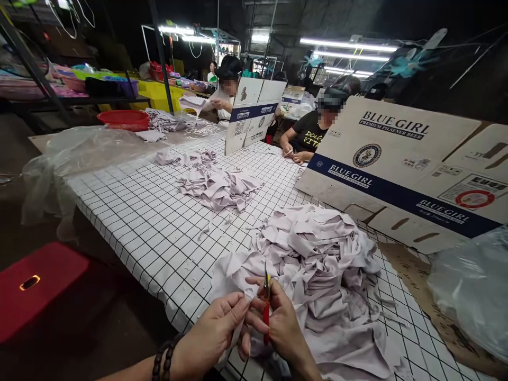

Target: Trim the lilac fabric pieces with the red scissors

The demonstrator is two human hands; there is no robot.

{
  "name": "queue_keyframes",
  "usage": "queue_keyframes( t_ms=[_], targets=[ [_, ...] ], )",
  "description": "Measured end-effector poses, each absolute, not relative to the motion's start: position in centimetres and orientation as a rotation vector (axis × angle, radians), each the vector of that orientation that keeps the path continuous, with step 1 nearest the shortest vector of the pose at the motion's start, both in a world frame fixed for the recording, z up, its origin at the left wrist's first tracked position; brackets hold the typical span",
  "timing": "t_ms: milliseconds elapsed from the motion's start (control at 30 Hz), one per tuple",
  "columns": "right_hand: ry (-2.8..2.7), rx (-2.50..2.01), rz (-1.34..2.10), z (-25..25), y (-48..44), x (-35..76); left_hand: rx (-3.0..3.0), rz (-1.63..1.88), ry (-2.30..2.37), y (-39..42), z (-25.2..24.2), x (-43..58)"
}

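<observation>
At lower centre, the left hand (212,330) pinches a pale cloth piece (228,271) while the right hand (283,320) grips red-handled snips (266,312). A large cloth heap (321,248) lies right of centre on the checked surface (135,227); farther, a smaller pile (222,189) sits near centre, a red basket (125,121) upper left.

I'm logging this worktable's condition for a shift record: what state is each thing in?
Red-handled snips: tips up, blade opening unclear
Right hand: gripping the snips
Lilac-grey fabric piece: slack, edge pinched
Left hand: pinching that piece
Nearer fabric pile: crumpled, heaped
Farther fabric pile: crumpled, lower
Checked tablecloth: spread out
Nearer Blue Girl carton: standing on edge
Fluorescent tubes: lit
</observation>
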State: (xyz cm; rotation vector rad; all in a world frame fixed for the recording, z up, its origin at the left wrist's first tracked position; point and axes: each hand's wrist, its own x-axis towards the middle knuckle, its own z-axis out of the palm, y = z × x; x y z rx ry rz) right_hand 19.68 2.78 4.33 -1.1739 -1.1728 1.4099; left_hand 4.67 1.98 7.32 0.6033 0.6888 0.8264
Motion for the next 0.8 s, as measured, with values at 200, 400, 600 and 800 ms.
queue_keyframes(
  t_ms=[200, 400, 600, 800],
  targets=[
    [-1.065, -1.116, 1.203, 4.5, 3.6, 19.2, 0.967, 0.848, 0.751, 2.5, 8.1, 4.0],
    [-1.11, -1.14, 1.218, 4.8, 3.6, 19.8, 1.428, 1.019, 0.937, 3.1, 8.7, 3.3],
    [-1.262, -1.258, 1.32, 5.1, 2.7, 20.3, 1.401, 0.969, 0.775, 3.4, 8.3, 3.6],
    [-1.592, -1.561, 0.986, 7.5, 1.0, 22.6, 1.377, 0.95, 0.8, 3.8, 8.1, 3.7]
  ],
)
